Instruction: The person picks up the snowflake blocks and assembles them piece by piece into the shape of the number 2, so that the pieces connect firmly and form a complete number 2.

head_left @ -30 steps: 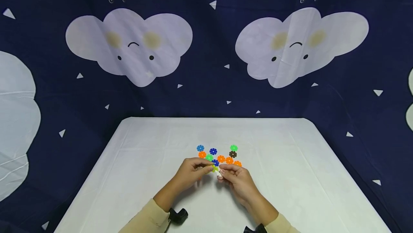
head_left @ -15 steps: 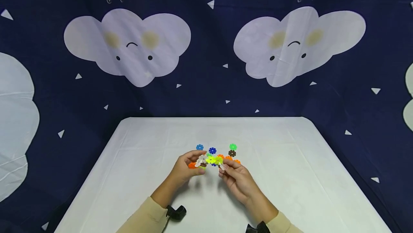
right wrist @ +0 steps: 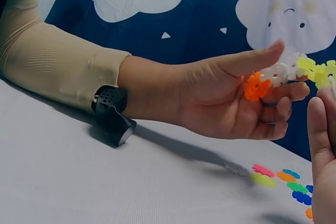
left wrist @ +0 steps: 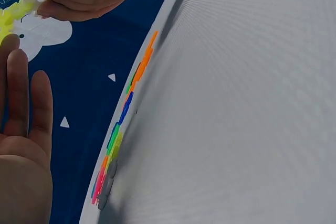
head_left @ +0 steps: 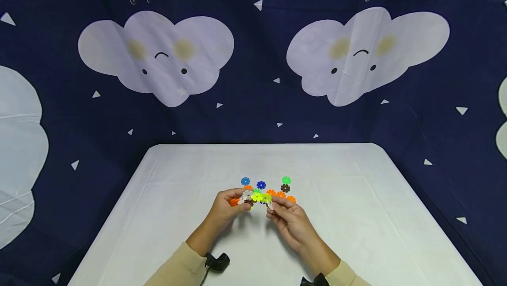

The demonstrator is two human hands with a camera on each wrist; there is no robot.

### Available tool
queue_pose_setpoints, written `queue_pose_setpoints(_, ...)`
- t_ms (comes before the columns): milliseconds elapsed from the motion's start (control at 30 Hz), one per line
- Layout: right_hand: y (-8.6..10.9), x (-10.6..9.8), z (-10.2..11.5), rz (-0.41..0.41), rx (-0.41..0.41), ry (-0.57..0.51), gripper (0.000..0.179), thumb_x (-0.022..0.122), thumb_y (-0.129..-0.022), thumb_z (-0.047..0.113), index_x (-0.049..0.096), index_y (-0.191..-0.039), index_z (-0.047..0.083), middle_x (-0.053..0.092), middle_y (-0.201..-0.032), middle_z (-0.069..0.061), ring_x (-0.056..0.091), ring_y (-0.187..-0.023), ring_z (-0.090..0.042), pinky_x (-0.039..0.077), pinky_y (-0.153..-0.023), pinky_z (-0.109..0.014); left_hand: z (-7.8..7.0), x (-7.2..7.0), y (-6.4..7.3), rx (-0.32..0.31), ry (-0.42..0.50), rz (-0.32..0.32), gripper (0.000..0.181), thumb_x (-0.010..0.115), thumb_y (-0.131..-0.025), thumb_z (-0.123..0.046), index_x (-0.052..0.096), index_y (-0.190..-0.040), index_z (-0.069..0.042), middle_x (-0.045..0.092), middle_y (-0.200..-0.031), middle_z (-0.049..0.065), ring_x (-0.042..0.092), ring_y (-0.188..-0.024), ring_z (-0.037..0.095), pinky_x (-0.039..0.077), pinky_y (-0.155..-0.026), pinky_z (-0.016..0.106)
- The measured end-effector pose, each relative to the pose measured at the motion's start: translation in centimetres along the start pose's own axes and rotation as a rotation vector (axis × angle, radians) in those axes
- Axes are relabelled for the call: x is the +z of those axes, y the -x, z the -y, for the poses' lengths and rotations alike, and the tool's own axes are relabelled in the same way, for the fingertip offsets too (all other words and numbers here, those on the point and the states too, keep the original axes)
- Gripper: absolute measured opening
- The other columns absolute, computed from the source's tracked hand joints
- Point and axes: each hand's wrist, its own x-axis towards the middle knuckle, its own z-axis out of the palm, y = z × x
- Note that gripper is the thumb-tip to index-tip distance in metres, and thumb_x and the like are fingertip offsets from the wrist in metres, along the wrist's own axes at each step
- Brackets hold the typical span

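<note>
A chain of joined plastic snowflake discs [head_left: 256,196], orange, white and yellow, is held above the table between both hands. My left hand [head_left: 222,209] pinches its orange and white end between thumb and index finger; in the right wrist view the orange disc [right wrist: 257,86] lies against the palm side and the other fingers are loosely bent. At the other end, my right hand [head_left: 295,222] pinches a white disc [head_left: 270,205] beside the yellow ones. In the left wrist view, the yellow part of the chain [left wrist: 16,13] shows at the edge.
Loose snowflake discs lie flat on the white table [head_left: 356,215] beyond the hands: blue [head_left: 261,185], green [head_left: 286,180], brown [head_left: 285,188] and several orange ones [head_left: 281,195]. Pink [right wrist: 262,170] and yellow-green [right wrist: 263,180] discs lie below the left hand. A dark blue cloud-print cloth [head_left: 253,119] hangs behind.
The hands were close together over the chain; the left hand has since shifted left and its thumb has dropped, and the chain has come up into view between them. Both hands keep their hold.
</note>
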Motion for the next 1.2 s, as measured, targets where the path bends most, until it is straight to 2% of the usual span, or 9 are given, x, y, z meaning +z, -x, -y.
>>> queue_pose_setpoints(167, 0.0, 0.1, -0.1, -0.026, -0.015, 0.059, 0.024, 0.055, -0.105, -0.010, 0.074, -0.112, 0.004, 0.068, -0.109, -0.012, 0.072, -0.092, -0.020, 0.059, -0.091, -0.034, -0.1, 0.1, 0.0, -0.044, -0.159, -0.060, 0.025, 0.080, -0.093, -0.003, 0.073, -0.111, 0.013, 0.077, -0.094, 0.007, 0.068, -0.083, 0.014, 0.060, -0.072, 0.027)
queue_pose_setpoints(333, 0.1, 0.0, -0.1, -0.018, -0.038, 0.152, 0.020, 0.059, -0.104, -0.007, 0.072, -0.116, 0.002, 0.070, -0.108, -0.012, 0.073, -0.094, -0.021, 0.059, -0.092, -0.037, -0.2, 0.0, -0.1, -0.050, -0.235, -0.087, 0.018, 0.080, -0.090, 0.002, 0.076, -0.107, 0.009, 0.073, -0.093, 0.005, 0.063, -0.085, 0.016, 0.057, -0.071, 0.026)
queue_pose_setpoints(533, 0.0, -0.3, 0.1, 0.014, -0.052, 0.274, 0.023, 0.062, -0.103, -0.007, 0.064, -0.126, -0.013, 0.070, -0.109, -0.019, 0.074, -0.093, -0.024, 0.059, -0.091, -0.040, -0.5, -0.2, -0.3, -0.021, -0.276, -0.002, 0.024, 0.082, -0.089, 0.003, 0.076, -0.111, 0.009, 0.074, -0.101, 0.014, 0.063, -0.081, 0.016, 0.054, -0.065, 0.023)
queue_pose_setpoints(600, 0.0, -0.3, 0.3, 0.036, -0.051, 0.328, 0.029, 0.063, -0.102, -0.007, 0.060, -0.129, -0.019, 0.070, -0.108, -0.022, 0.074, -0.092, -0.025, 0.059, -0.091, -0.042, -0.7, -0.2, -0.3, -0.035, -0.293, 0.038, 0.028, 0.083, -0.090, 0.000, 0.075, -0.115, 0.009, 0.075, -0.108, 0.017, 0.065, -0.088, 0.017, 0.055, -0.072, 0.024)
queue_pose_setpoints(767, -0.1, -0.3, 0.8, 0.106, -0.056, 0.452, 0.036, 0.064, -0.102, -0.005, 0.055, -0.132, -0.023, 0.070, -0.111, -0.028, 0.074, -0.090, -0.023, 0.060, -0.090, -0.043, -1.0, 0.1, -0.4, -0.054, -0.343, 0.138, 0.022, 0.083, -0.092, -0.007, 0.080, -0.112, 0.002, 0.077, -0.109, 0.011, 0.071, -0.098, 0.021, 0.059, -0.084, 0.032)
queue_pose_setpoints(900, -0.4, -0.5, 1.4, 0.125, -0.093, 0.506, 0.036, 0.062, -0.104, -0.003, 0.054, -0.133, -0.024, 0.070, -0.114, -0.031, 0.075, -0.090, -0.024, 0.059, -0.090, -0.046, -1.3, 0.4, -0.5, -0.037, -0.375, 0.124, 0.011, 0.083, -0.093, -0.009, 0.084, -0.103, -0.004, 0.079, -0.098, 0.004, 0.070, -0.085, 0.019, 0.059, -0.071, 0.030)
queue_pose_setpoints(967, -0.7, -0.9, 1.9, 0.074, -0.126, 0.520, 0.034, 0.061, -0.105, -0.003, 0.055, -0.132, -0.023, 0.069, -0.115, -0.034, 0.075, -0.090, -0.026, 0.060, -0.088, -0.047, -1.3, 0.4, -0.5, -0.050, -0.372, 0.100, 0.010, 0.082, -0.093, -0.009, 0.084, -0.102, -0.004, 0.078, -0.094, 0.002, 0.069, -0.081, 0.017, 0.057, -0.066, 0.027)
queue_pose_setpoints(1067, -1.2, -2.0, 2.7, -0.082, -0.184, 0.576, 0.029, 0.060, -0.106, -0.003, 0.059, -0.129, -0.020, 0.068, -0.114, -0.035, 0.075, -0.089, -0.030, 0.061, -0.085, -0.045, -1.4, 0.4, -0.5, -0.090, -0.357, 0.062, 0.009, 0.080, -0.095, -0.010, 0.083, -0.101, -0.004, 0.077, -0.089, 0.001, 0.065, -0.074, 0.014, 0.053, -0.060, 0.024)
queue_pose_setpoints(1200, -1.8, -3.5, 3.6, -0.292, -0.266, 0.815, 0.022, 0.068, -0.102, -0.001, 0.069, -0.121, -0.011, 0.073, -0.107, -0.025, 0.072, -0.087, -0.031, 0.061, -0.079, -0.032, -1.3, 0.2, -0.4, -0.117, -0.353, 0.031, 0.010, 0.079, -0.097, -0.012, 0.083, -0.100, -0.004, 0.076, -0.088, 0.003, 0.062, -0.071, 0.015, 0.051, -0.057, 0.024)
